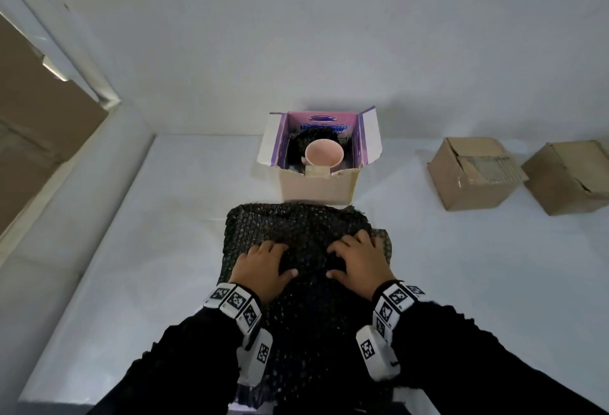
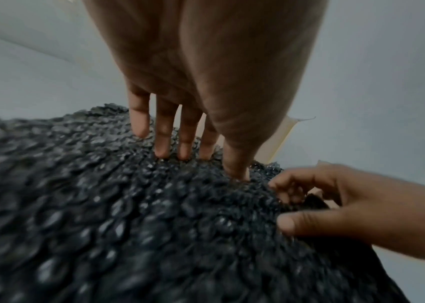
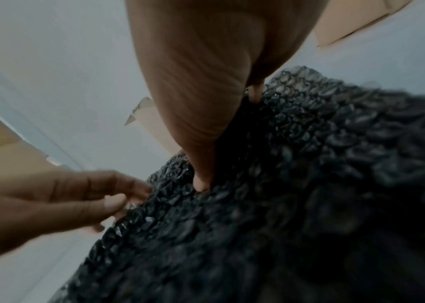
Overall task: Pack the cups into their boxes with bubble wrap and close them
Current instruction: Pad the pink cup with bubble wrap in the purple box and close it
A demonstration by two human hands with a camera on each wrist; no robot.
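A sheet of black bubble wrap point(image 1: 303, 230) lies bunched on the white table point(image 1: 148, 250), right in front of me. My left hand point(image 1: 263, 264) and right hand point(image 1: 359, 258) sit side by side on top of it, thumbs and fingers dug in and gripping folds of it. In the left wrist view the left hand point(image 2: 198, 166) presses its fingertips into the bubble wrap point(image 2: 128, 215). In the right wrist view the right hand point(image 3: 229, 141) grips the bubble wrap point(image 3: 309, 184). Behind the sheet stands an open box point(image 1: 316, 184) with purple flaps, holding a pink cup point(image 1: 324, 153) nested in black wrap.
Two closed brown cardboard boxes point(image 1: 474, 177) point(image 1: 573, 180) stand at the right of the table. The white wall point(image 1: 296, 35) runs just behind the open box. A brown door point(image 1: 29, 124) is at the far left.
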